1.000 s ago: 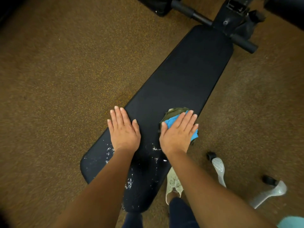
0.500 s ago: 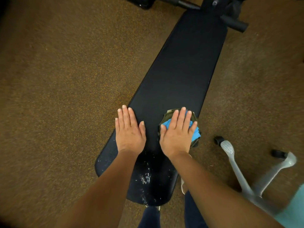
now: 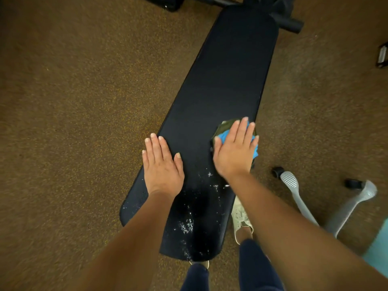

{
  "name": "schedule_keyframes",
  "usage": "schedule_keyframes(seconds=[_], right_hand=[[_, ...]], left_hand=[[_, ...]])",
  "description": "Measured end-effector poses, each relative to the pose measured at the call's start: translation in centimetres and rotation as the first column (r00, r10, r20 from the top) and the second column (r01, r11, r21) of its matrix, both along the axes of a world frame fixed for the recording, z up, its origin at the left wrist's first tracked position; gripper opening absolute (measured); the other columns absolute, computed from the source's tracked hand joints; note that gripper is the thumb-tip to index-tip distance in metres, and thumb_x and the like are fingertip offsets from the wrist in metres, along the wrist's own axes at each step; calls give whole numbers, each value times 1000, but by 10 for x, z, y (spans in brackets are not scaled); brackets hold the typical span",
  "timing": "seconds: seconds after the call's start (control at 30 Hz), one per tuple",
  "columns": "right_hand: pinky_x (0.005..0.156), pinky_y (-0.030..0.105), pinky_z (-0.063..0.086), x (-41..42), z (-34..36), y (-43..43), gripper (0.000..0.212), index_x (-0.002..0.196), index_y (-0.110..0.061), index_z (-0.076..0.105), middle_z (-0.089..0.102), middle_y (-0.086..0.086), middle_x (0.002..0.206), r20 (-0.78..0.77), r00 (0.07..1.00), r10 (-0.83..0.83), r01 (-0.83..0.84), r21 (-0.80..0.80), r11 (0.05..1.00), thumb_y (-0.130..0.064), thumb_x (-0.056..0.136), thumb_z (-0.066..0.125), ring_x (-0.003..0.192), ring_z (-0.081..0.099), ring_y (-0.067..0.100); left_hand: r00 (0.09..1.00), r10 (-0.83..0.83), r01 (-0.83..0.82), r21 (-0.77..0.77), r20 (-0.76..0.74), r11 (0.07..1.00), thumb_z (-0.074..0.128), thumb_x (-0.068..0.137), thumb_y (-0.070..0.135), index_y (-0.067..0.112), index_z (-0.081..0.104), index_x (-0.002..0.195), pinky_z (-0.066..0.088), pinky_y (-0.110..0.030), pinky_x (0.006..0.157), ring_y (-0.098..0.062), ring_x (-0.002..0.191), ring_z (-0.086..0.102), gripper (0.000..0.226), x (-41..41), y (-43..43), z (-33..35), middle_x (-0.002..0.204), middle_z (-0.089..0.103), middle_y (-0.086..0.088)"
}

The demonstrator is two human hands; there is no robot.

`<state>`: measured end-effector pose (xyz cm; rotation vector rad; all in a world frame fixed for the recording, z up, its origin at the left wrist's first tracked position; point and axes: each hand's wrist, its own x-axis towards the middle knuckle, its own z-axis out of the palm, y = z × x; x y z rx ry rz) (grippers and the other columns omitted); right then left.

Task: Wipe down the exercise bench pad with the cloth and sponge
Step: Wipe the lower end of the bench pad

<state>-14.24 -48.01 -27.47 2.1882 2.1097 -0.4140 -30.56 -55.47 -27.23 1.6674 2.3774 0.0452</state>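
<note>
Plainly the wiping is under way and far from done. The right hand (image 3: 235, 152) lies flat with straight fingers, pressing the blue cloth (image 3: 223, 136) and the green sponge (image 3: 225, 123) onto the bench (image 3: 226, 80) close to its right edge, in the nearer half. The cloth shows beside the thumb and again past the little finger, and the sponge's green rim peeps out by the fingertips. The cloth therefore seems to sit on top of the sponge, though the palm hides most of both. The left hand (image 3: 162, 166) is flat on the bench too, near the left edge, fingers straight and holding nothing; I judge it a brace for the body. White flecks (image 3: 186, 225) dot the bench between the wrists and down toward the near end, behind the right hand. The long dark stretch ahead looks free of them, but whether it has been wiped cannot be told. The next move, as I read it, calls for drawing the stack back over the flecked patch with firm downward pressure. Cloth and sponge should be kept together under the palm so neither slips off the nearby right edge, before working in overlapping passes toward the far end.
</note>
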Motion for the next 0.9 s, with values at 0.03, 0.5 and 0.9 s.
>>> schedule_keyframes(seconds=[0.03, 0.5, 0.9], right_hand=[[114, 59, 17, 2, 0, 18, 72, 148, 4, 17, 10, 24, 157, -15, 998, -63, 63, 10, 998, -45, 97, 24, 144, 8, 43], [117, 43, 12, 9, 3, 11, 74, 149, 6, 4, 1, 27, 157, -46, 989, -140, 139, -19, 990, -47, 100, 24, 145, 7, 40], [117, 41, 15, 11, 8, -30, 74, 147, 10, 8, 7, 30, 155, -167, 969, -181, 171, -71, 983, -43, 99, 26, 144, 12, 41]], left_hand=[[1000, -2, 2, -3, -2, 1000, 14, 100, 41, -1, 9, 150, 6, -46, 120, -32, 147, -1, 65, 0, 0, 0, 159, 3, -19], [1000, -9, 9, 5, -12, 1000, 13, 100, 40, 0, 9, 150, 7, -46, 120, -32, 147, -2, 65, -1, -1, -1, 159, 3, -20], [1000, 5, -6, 19, 5, 1000, 15, 99, 40, -2, 12, 150, 6, -47, 119, -31, 147, -2, 66, 2, 0, -1, 158, 4, -20]])
